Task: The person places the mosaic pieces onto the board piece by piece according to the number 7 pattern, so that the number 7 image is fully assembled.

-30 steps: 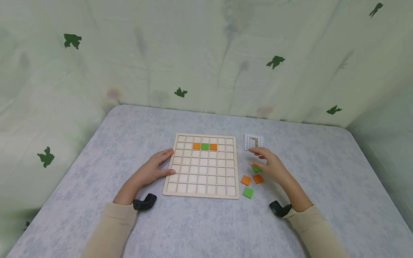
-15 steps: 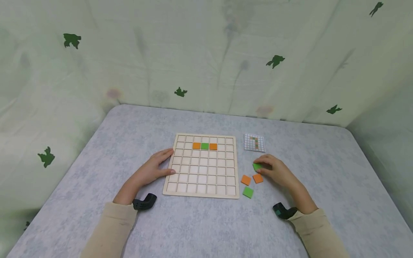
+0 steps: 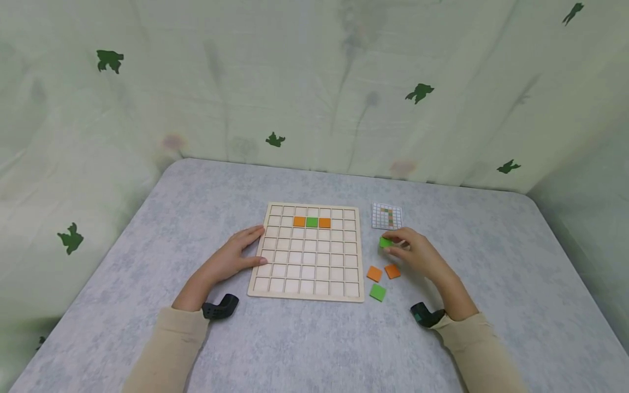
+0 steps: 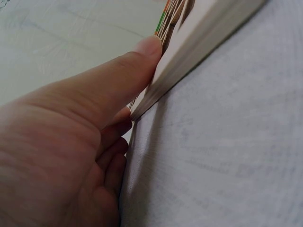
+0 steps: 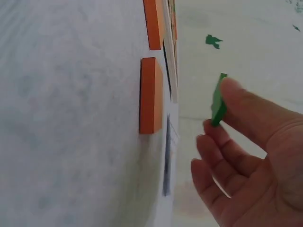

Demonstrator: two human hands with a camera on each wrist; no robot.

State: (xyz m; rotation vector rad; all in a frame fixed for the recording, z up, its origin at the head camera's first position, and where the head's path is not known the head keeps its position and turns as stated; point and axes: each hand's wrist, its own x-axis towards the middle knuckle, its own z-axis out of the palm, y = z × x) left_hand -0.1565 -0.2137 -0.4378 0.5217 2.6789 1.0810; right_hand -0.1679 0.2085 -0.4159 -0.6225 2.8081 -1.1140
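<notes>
Wooden board (image 3: 308, 259): three placed tiles (image 3: 312, 222) sit in one row.
Right hand (image 3: 417, 254): pinches one green tile (image 3: 385, 242) above the table (image 3: 295, 344), beside the board.
Left hand (image 3: 233, 261): spread wide, touching the board's left edge.
Loose tiles (image 3: 374, 274): two orange and one green, not yet placed.

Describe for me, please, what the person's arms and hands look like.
The left sleeve and right sleeve are long and beige. A curved black device is worn beside each. The left hand and right hand are ungloved.
</notes>
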